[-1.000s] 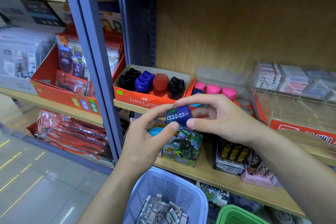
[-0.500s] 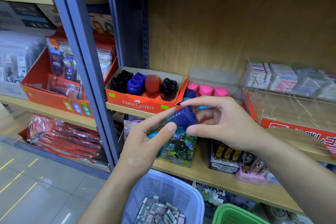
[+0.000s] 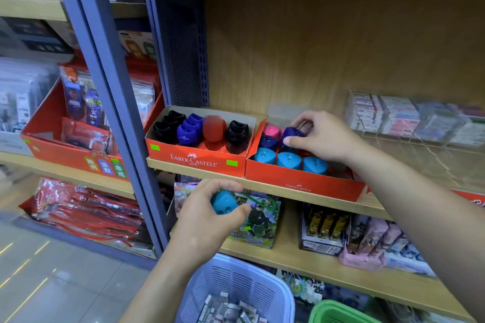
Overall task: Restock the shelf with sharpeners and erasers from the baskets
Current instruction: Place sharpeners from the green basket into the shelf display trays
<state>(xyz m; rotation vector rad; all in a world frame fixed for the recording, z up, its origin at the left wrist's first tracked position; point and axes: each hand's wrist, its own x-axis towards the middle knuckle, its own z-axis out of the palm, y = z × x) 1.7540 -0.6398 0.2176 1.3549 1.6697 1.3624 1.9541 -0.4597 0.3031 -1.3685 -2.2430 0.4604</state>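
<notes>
Pinched by the right hand (image 3: 324,137), the blue sharpener (image 3: 291,134) has reached the orange box (image 3: 301,182); below it, the left hand (image 3: 206,221) grips a teal sharpener (image 3: 224,202), likely next.

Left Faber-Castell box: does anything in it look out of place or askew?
Yes: the red sharpener in the left Faber-Castell box is the only one of its colour. It shows a smooth rounded face, while the black sharpeners and blue sharpeners beside it show notched tops. Nothing looks spilled or damaged.
</notes>
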